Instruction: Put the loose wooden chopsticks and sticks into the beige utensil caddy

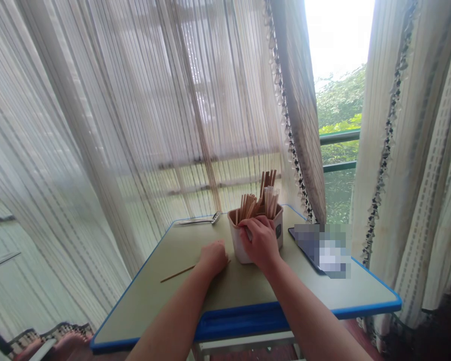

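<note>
My left hand (212, 257) is a loose fist resting on the table, closed around a thin wooden chopstick (177, 274). The stick lies nearly flat and its tip points to the left. In front of me stands a pale, pinkish-rimmed container (241, 250) with several bundles in it: light chopsticks (247, 205), darker sticks (267, 181) and clear-wrapped ones (271, 202). My right hand (262, 239) lies against its front, fingers curled over the near rim. The fingertips are partly hidden, and I cannot tell whether they also touch a stick.
The table (146, 311) has a pale top and a blue edge. A metal utensil (203, 220) lies near its far left edge. To the right of the container is a dark flat device (304, 245), partly blurred. Sheer curtains (135, 100) hang behind the table.
</note>
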The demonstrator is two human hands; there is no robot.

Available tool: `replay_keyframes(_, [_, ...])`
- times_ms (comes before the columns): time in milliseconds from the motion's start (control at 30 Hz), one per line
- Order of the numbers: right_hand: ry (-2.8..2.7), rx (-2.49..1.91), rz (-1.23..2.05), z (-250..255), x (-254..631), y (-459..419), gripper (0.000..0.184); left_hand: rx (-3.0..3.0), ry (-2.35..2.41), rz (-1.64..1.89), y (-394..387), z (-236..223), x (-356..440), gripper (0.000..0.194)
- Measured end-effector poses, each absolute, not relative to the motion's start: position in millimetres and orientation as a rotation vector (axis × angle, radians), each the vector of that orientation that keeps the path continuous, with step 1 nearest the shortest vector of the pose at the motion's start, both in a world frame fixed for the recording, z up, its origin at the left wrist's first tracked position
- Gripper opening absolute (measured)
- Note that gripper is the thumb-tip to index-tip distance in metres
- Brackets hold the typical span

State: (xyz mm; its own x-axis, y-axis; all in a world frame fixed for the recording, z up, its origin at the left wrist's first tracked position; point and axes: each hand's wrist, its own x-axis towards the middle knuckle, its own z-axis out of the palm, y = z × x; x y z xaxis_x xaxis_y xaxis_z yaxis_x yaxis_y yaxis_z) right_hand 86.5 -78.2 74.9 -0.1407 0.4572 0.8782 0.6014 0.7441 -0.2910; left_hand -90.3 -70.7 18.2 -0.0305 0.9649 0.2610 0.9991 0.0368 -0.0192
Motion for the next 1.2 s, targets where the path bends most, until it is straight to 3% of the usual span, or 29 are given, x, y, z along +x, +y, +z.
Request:
replay_keyframes(433, [-1.78,-0.821,-0.13,73.3,86.8,-75.4,0.01,-1.844,-2.339,-0.123,-71.6,27.8,-90.0,0.033])
replay_keyframes(667, [-1.773,-0.817,-0.138,74.7,87.1,-76.9,0.012,-1.912,-2.284,-0.143,-72.5,28.8,-88.2,0.027])
replay_keyframes(1200, [-1.717,-0.786,-0.114,75.1,87.8,-77.6,0.011,-1.957,-1.442,-1.08,-80.2,39.8,-79.0,0.014])
